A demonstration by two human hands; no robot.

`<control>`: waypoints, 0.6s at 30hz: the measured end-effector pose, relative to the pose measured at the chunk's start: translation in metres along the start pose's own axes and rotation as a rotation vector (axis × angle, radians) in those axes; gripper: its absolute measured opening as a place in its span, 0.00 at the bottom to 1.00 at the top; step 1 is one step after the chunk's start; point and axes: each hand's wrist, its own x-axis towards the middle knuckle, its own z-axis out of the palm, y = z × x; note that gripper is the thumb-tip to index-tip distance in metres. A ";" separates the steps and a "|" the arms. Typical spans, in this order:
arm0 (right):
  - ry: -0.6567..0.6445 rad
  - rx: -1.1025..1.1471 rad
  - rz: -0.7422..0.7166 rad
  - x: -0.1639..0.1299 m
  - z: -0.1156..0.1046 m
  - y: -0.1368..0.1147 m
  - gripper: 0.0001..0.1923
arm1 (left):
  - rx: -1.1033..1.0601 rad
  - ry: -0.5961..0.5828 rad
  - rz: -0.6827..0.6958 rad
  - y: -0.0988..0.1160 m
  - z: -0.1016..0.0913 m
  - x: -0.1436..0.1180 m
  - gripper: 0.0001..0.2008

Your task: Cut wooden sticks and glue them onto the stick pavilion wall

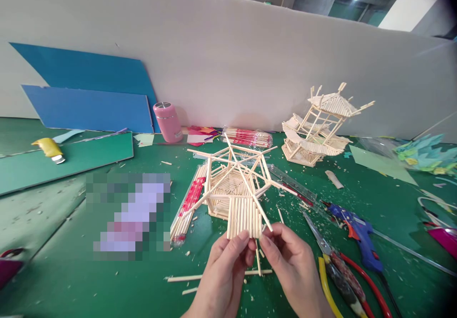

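Observation:
A slatted panel of short wooden sticks (244, 217) leans at the front of a pavilion-like frame of wooden sticks (230, 184). My left hand (228, 268) grips the panel's lower edge, its thumb lying on the front. At the panel's lower right corner, my right hand (291, 265) is closed, thumb and forefinger pressed together at the panel's edge. Whether it also pinches a loose stick is hidden. The frame has long roof sticks spreading out from a central peak. Below the hands lie loose wooden sticks (185, 278) on the green table.
A finished-looking stick pavilion (317, 127) stands at the back right. On the right lie a blue glue gun (357, 232), scissors (317, 234) and red-handled pliers (367, 280). Bagged sticks (193, 192), a pink flask (167, 122) and a yellow cutter (48, 149) are leftward.

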 end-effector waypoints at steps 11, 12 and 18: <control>0.130 -0.127 0.080 -0.015 -0.026 0.019 0.12 | 0.233 0.025 0.003 0.011 -0.027 -0.024 0.10; 0.164 -0.162 0.097 -0.017 -0.031 0.025 0.13 | 0.339 0.061 0.030 0.014 -0.032 -0.027 0.10; 0.262 -0.361 0.148 -0.034 -0.057 0.052 0.11 | 1.180 -0.137 0.363 0.018 -0.059 -0.037 0.06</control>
